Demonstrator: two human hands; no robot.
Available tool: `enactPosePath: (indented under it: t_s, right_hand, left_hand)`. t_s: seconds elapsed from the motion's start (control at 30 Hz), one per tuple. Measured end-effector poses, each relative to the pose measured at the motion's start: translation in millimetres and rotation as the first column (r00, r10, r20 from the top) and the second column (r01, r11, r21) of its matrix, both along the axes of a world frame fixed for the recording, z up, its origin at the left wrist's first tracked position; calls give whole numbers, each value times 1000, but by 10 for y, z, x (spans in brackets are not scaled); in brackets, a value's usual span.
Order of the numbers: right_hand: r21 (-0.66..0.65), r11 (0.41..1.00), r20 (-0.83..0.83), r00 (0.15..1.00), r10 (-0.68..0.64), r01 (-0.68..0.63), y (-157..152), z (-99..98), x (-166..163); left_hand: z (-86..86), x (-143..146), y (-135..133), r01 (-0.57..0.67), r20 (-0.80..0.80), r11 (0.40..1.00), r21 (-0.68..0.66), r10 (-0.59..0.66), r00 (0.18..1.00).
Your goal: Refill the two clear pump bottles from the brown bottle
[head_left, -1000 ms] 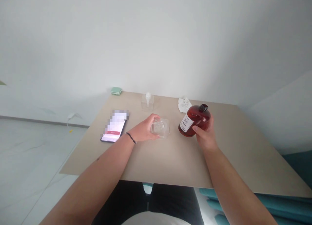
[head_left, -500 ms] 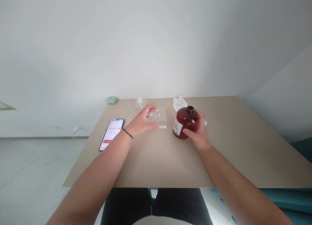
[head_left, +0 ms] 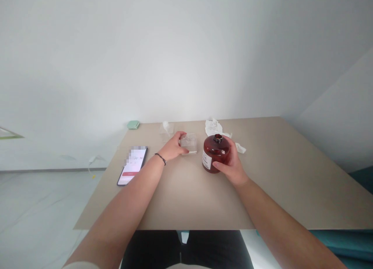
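My left hand (head_left: pixel 174 146) has its fingers and thumb around the left side of a clear square block-like container (head_left: pixel 189 144), which looks to be at the tabletop. What is inside the container, if anything, I cannot make out. On the right, my right hand (head_left: pixel 234 166) grips a dark red-brown bottle (head_left: pixel 216 154) by its right side, thumb across the front. The bottle is upright, with its short neck uncapped and a white label on its front left. Crumpled white tissue (head_left: pixel 213 127) lies behind the bottle, and another piece (head_left: pixel 240 148) lies right of it.
A phone (head_left: pixel 132 166) showing a timer lies left of my left forearm. At the back left are a small green case (head_left: pixel 133 124) and a clear box (head_left: pixel 166 131) with white tissue sticking out. The beige table (head_left: pixel 192 206) meets a white wall.
The bottle in my right hand has shifted left, showing more tissue behind it. The clear container in my left hand appears slightly lower and farther away. The view has tilted a little.
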State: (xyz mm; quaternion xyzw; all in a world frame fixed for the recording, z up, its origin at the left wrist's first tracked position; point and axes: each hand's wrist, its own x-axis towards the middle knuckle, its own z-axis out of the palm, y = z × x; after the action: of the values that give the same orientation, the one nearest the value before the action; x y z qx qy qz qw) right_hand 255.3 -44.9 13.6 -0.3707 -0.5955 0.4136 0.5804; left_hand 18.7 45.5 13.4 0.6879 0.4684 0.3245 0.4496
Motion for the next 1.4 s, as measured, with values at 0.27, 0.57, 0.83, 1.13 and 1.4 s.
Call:
enactPosePath:
  t_s: [0.27, 0.57, 0.83, 1.13, 1.4]
  right_hand:
    - [1, 992, -23, 991, 129, -129, -43, -73, -42]
    - [-68, 989, 24, 990, 137, -135, -76, -93, -77]
    - [-40, 993, 17, 994, 109, -108, -44, -71, -59]
    - [5, 992, 54, 991, -126, 126, 396, 238, 59]
    - [-90, 948, 217, 935, -281, 306, 936, 408, -125]
  left_hand:
    - [-48, -59, -4, 20, -16, 1000, 9, -20, 1000]
    - [-30, -114, -114, 7, 24, 999, 53, -8, 1000]
    - [-26, -92, -248, -13, 87, 996, 83, 6, 996]
    - [-228, -83, -176, -43, 155, 997, 72, 32, 987]
    - [-281, -94, -161, -38, 188, 995, 93, 20, 982]
